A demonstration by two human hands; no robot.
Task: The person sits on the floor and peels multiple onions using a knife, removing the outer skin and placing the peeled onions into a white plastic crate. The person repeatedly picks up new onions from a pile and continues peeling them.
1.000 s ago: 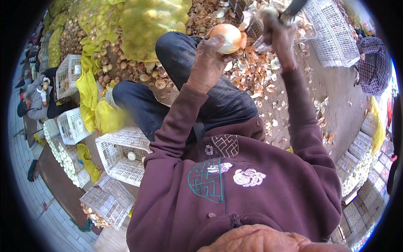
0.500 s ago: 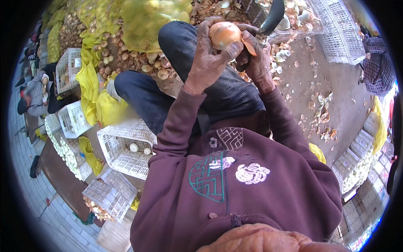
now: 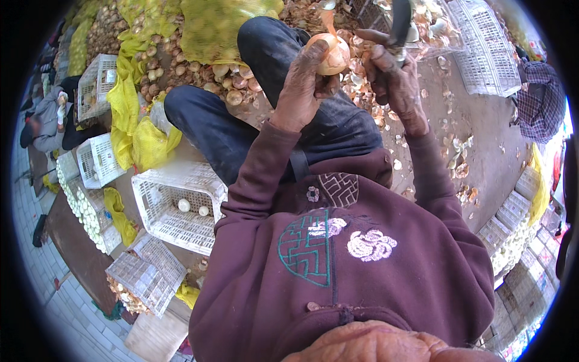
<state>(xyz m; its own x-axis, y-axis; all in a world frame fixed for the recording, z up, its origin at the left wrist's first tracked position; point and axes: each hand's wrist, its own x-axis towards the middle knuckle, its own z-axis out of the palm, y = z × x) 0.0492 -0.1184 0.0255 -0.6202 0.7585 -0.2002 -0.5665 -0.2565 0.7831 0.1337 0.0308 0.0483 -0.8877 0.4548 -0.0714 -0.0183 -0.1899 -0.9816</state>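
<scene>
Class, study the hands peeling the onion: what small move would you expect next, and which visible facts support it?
Probably the right hand draws the knife in to lift the loose strip of skin, since the left hand holds the onion up with a strip standing at its top and brown skin on it, and the blade sits just beside it.

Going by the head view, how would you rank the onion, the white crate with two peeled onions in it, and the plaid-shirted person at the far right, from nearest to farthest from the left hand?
1. Onion: held in the left hand.
2. White crate: lower left, beside the knee.
3. Plaid-shirted person: far right edge, beyond the right hand.
</scene>
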